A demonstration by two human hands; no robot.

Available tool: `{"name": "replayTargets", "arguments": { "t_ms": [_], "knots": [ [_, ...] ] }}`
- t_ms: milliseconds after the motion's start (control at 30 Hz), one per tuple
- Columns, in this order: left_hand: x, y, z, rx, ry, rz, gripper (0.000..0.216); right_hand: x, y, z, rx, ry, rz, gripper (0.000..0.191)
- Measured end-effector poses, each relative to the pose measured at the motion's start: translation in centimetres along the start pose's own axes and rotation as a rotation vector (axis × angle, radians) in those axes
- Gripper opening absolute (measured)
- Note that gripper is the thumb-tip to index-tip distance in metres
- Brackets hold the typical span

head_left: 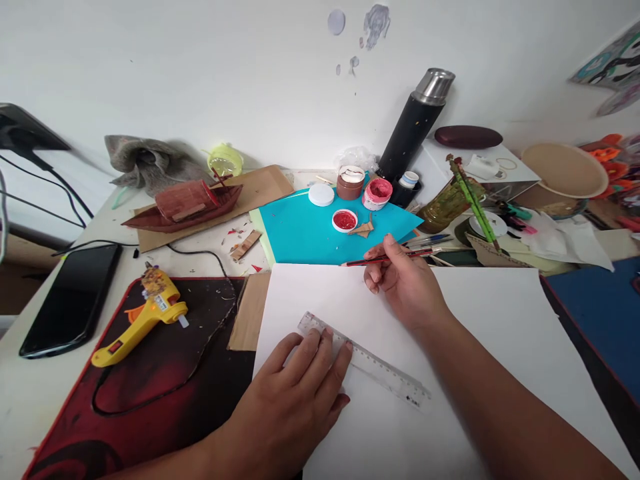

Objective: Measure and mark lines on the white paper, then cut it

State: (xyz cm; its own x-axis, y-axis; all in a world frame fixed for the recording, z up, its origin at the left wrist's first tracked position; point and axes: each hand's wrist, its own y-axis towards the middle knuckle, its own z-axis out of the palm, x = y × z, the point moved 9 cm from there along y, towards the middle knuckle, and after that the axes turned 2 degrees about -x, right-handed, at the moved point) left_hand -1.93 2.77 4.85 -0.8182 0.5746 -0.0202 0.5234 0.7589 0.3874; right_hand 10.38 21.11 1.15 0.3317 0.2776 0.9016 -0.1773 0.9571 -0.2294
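Left grip (299, 381) rests on a ruler (385, 373) over paper (500, 333), right grip (407, 283) holding a pencil (359, 262).

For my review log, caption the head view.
Left hand on a clear ruler lying on white paper, right hand holding a pencil.

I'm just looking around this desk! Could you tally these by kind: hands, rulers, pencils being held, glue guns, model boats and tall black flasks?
Hands: 2, the left hand and the right hand
Ruler: 1
Held pencil: 1
Glue gun: 1
Model boat: 1
Tall black flask: 1
Total: 7
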Motion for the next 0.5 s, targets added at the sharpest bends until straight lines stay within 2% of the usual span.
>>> {"name": "replayTargets", "arguments": {
  "t_ms": [500],
  "knots": [
    [-0.56,-0.44,0.19,-0.010,0.025,0.042,0.042,-0.16,0.02,-0.08,-0.002,0.000,-0.014,0.053]
  ]
}}
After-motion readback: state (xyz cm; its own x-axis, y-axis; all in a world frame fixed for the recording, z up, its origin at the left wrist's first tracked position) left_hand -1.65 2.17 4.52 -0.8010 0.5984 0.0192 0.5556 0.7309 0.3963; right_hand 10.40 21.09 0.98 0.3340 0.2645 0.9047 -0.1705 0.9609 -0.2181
